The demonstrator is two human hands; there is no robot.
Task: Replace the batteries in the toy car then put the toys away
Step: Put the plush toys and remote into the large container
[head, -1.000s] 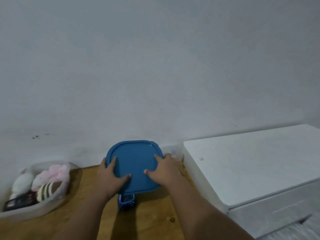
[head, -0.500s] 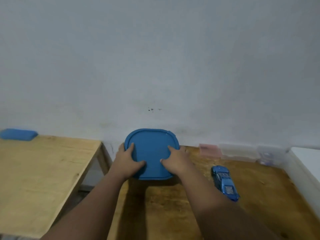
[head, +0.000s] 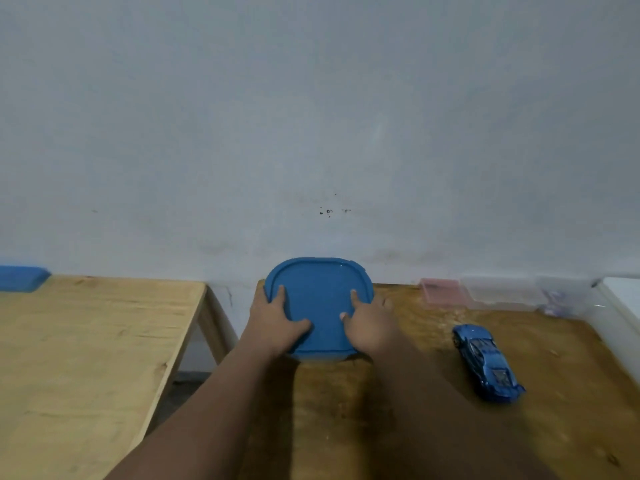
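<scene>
A container with a blue lid (head: pixel 317 299) stands at the far left corner of the dark wooden table (head: pixel 433 427), against the wall. My left hand (head: pixel 273 323) grips its left side and my right hand (head: pixel 369 323) its right side, thumbs lying on top of the lid. The container's body is hidden under the lid and my hands. A blue toy car (head: pixel 486 362) lies on the same table to the right of my right arm, apart from both hands.
A lighter wooden table (head: pixel 86 358) stands to the left across a narrow gap, with a blue object (head: pixel 20 278) at its far edge. A pink box (head: pixel 441 291) and clear boxes (head: pixel 502 292) line the wall. A white unit (head: pixel 620 306) borders the right.
The view has swung left and the blue-lidded container has gone left with both hands, away from the white unit. The toy car is now to its right.
</scene>
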